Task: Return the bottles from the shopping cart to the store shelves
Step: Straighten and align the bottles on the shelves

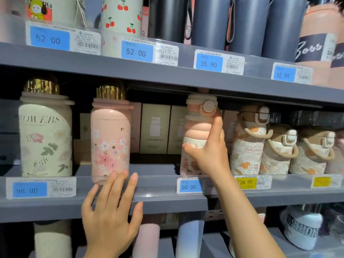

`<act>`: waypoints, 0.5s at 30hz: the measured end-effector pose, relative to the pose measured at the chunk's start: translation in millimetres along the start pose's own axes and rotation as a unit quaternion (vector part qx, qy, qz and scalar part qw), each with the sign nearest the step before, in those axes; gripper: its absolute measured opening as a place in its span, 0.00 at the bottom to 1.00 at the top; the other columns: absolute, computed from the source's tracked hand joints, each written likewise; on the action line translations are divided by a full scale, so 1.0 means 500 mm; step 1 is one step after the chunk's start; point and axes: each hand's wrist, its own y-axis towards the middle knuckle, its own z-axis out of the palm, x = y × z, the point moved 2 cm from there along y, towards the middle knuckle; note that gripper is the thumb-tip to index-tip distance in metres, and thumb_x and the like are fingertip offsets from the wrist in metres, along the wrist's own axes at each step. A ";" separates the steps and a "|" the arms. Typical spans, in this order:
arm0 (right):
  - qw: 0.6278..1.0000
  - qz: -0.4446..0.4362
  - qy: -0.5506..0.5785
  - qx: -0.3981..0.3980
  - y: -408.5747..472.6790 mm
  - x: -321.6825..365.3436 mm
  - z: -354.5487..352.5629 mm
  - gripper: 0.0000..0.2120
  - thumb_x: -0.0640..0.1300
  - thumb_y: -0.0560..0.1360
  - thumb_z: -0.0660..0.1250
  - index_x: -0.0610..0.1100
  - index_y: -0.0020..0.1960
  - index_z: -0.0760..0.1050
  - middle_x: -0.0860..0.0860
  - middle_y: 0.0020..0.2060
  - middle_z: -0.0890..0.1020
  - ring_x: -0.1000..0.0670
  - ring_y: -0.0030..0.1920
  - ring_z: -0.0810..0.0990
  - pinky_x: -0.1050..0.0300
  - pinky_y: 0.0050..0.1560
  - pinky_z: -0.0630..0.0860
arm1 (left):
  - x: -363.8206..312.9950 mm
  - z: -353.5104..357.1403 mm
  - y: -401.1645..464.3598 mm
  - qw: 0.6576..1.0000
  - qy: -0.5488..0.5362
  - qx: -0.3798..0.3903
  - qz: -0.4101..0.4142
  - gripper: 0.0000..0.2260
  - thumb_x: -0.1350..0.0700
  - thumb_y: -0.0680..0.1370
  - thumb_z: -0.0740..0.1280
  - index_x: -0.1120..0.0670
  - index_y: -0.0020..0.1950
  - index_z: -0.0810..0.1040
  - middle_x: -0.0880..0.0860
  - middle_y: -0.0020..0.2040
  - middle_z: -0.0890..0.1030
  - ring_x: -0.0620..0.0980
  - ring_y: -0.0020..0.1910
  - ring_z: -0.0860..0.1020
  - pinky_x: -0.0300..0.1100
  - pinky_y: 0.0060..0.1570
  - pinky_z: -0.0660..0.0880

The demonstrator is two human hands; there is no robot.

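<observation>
While the right forearm is reaching up from the lower right edge toward the middle shelf, the right hand is wrapping around a pink bottle with a ribbed neck, the thumb lying across its white floral band and the index finger stretching up along its right side toward the round button on the cap. The bottle is standing upright on that shelf, just above the blue 50.50 price tag and just beside the orange-patterned bottles to its right. The left hand is rising from the bottom of the frame with its back to the camera, fingers straight and slightly spread, the fingertips lying against the clear front rail of the shelf right below the pink cherry-blossom bottle; it is gripping nothing. A cream floral bottle is standing further left, above the 58.00 tag. Dark grey flasks are lining the upper shelf.
</observation>
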 end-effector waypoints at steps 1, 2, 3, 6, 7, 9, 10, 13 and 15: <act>1.000 0.003 0.002 -0.003 0.004 -0.010 -0.007 0.51 0.49 0.69 0.75 0.50 0.77 0.41 0.46 0.70 0.62 0.41 0.64 0.70 0.54 0.56 0.68 | -0.001 0.001 -0.001 1.000 0.000 -0.006 0.000 0.21 0.48 0.79 0.55 0.53 0.71 0.69 0.54 0.67 0.73 0.54 0.66 0.70 0.49 0.67 0.60; 1.000 0.006 0.003 -0.007 0.006 -0.017 -0.012 0.51 0.50 0.69 0.75 0.49 0.77 0.41 0.46 0.70 0.62 0.42 0.64 0.70 0.53 0.57 0.69 | -0.001 0.003 -0.001 1.000 -0.003 -0.011 0.003 0.21 0.48 0.79 0.55 0.53 0.70 0.69 0.55 0.66 0.74 0.54 0.66 0.71 0.49 0.66 0.61; 1.000 0.006 0.005 -0.010 0.007 -0.021 -0.014 0.51 0.50 0.69 0.75 0.49 0.77 0.41 0.46 0.70 0.63 0.42 0.64 0.70 0.52 0.58 0.70 | 0.000 0.005 -0.002 1.000 -0.003 -0.013 0.008 0.21 0.48 0.79 0.55 0.53 0.70 0.70 0.56 0.65 0.76 0.54 0.66 0.71 0.50 0.65 0.62; 1.000 -0.001 -0.005 -0.006 0.004 -0.020 -0.013 0.51 0.50 0.69 0.75 0.50 0.77 0.41 0.47 0.71 0.62 0.44 0.64 0.70 0.56 0.54 0.68 | 0.003 0.007 -0.005 1.000 0.000 -0.015 0.020 0.21 0.48 0.79 0.56 0.53 0.70 0.70 0.57 0.64 0.78 0.54 0.65 0.71 0.50 0.64 0.63; 1.000 -0.002 -0.007 -0.008 0.003 -0.019 -0.014 0.51 0.50 0.69 0.75 0.50 0.77 0.41 0.47 0.71 0.61 0.45 0.64 0.69 0.57 0.54 0.67 | 0.002 0.007 -0.005 1.000 0.000 -0.016 0.022 0.21 0.48 0.79 0.56 0.53 0.70 0.70 0.57 0.64 0.77 0.54 0.65 0.72 0.50 0.63 0.64; 1.000 -0.001 -0.005 -0.015 -0.002 -0.017 -0.015 0.51 0.50 0.70 0.74 0.52 0.77 0.40 0.48 0.72 0.61 0.45 0.65 0.68 0.56 0.55 0.67 | 0.002 0.009 -0.007 1.000 0.000 -0.021 0.020 0.21 0.48 0.79 0.56 0.53 0.70 0.71 0.56 0.64 0.77 0.54 0.65 0.72 0.50 0.62 0.64; 1.000 -0.003 -0.004 -0.020 -0.005 -0.016 -0.016 0.52 0.50 0.70 0.74 0.53 0.77 0.39 0.48 0.71 0.61 0.45 0.65 0.69 0.55 0.56 0.67 | 0.002 0.011 -0.007 1.000 0.000 -0.023 0.018 0.21 0.48 0.79 0.56 0.53 0.70 0.71 0.56 0.64 0.77 0.54 0.65 0.72 0.50 0.63 0.63; 0.999 -0.011 -0.004 -0.031 -0.016 -0.009 -0.017 0.52 0.49 0.69 0.74 0.56 0.77 0.38 0.48 0.71 0.63 0.47 0.63 0.69 0.55 0.56 0.68 | 0.004 0.015 -0.008 1.000 0.000 -0.017 0.022 0.21 0.48 0.79 0.57 0.52 0.70 0.70 0.55 0.66 0.76 0.53 0.66 0.71 0.50 0.61 0.64; 0.999 -0.011 -0.004 -0.035 -0.019 -0.008 -0.014 0.51 0.49 0.69 0.73 0.57 0.77 0.38 0.48 0.71 0.63 0.47 0.63 0.70 0.55 0.56 0.68 | 0.007 0.014 -0.007 1.000 0.002 -0.006 0.020 0.22 0.48 0.79 0.56 0.52 0.71 0.69 0.55 0.67 0.73 0.53 0.68 0.69 0.51 0.62 0.63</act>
